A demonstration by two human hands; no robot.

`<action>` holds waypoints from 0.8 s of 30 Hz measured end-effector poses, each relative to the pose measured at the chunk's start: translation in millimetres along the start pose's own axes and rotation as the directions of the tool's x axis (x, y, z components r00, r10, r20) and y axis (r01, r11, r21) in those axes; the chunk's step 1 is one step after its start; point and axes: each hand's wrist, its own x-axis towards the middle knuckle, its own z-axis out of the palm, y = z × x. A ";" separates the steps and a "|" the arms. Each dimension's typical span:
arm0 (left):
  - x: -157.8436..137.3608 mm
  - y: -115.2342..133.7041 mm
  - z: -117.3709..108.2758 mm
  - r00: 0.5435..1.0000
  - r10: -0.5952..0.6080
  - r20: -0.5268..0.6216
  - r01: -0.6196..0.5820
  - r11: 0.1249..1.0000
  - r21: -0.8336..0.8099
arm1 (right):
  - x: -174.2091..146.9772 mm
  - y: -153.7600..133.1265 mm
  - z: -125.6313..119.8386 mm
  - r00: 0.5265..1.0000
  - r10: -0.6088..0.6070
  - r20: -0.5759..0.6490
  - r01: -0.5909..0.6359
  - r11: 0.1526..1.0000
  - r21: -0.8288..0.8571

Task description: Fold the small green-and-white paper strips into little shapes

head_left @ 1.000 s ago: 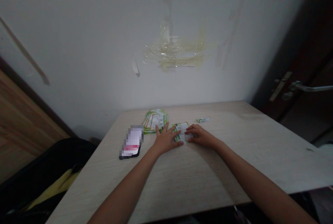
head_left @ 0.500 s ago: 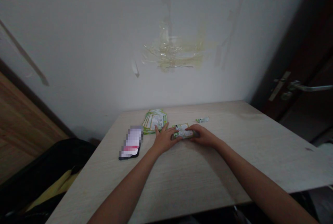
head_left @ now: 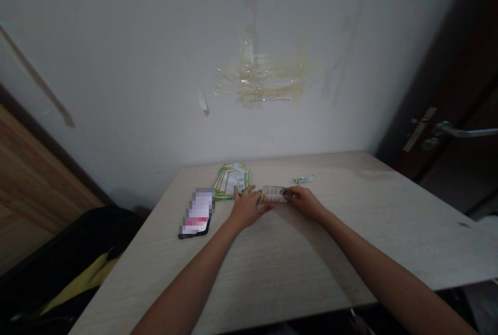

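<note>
A small printed packet (head_left: 273, 194), white with green and orange marks, is tilted up a little over the table between my hands. My right hand (head_left: 307, 202) has its fingers closed on the packet's right end. My left hand (head_left: 246, 207) is at the left end, fingers spread and thumb stretched along the near side. Whether it touches the packet I cannot tell. Just behind my left fingers lies a fanned pile of green and white packets (head_left: 232, 178).
A phone (head_left: 197, 215) with a blurred screen lies on the table (head_left: 264, 273), left of my hands. A small green and white scrap (head_left: 303, 179) is at the back right. The wall (head_left: 155, 65) rises behind the table's far edge.
The packet has been turned and now shows a different printed side. My left fingers have come away from its top, while my right hand still grips the right end.
</note>
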 end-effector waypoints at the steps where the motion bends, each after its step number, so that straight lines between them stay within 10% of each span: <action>1: 0.6 -0.4 0.6 1.000 -0.011 -0.017 0.011 1.000 -0.006 | 0.4 -0.3 1.1 1.000 0.011 -0.008 -0.011 1.000 -0.002; 24: -1.7 -1.3 6.0 0.998 0.034 -0.044 -0.035 0.999 -0.018 | -6.4 -1.3 13.4 0.965 -0.258 -0.037 0.247 0.952 -0.182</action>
